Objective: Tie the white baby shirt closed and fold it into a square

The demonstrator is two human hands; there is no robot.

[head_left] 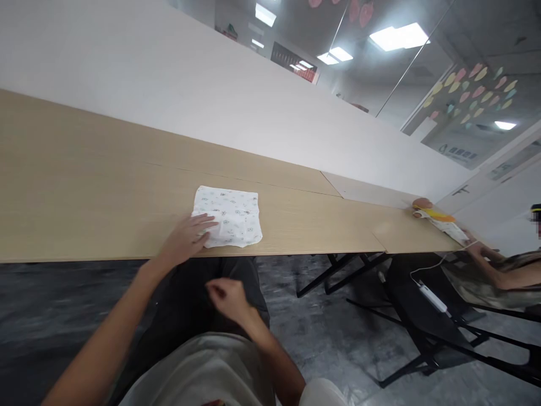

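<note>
White patterned cloth lies on the long pale tabletop, which runs from nine o'clock toward three; the cloth sits near its six-o'clock edge. At the cloth's eight o'clock, the left hand rests on it, grip apart. At its six o'clock, over the lap, the right hand curls, grip together.

I see a pale wooden table crossing the frame, backed by a white wall. Upper right, glass panes carry petal-shaped stickers and show bright ceiling lights. Below me spreads mottled grey floor; lower right, a black chair.
</note>
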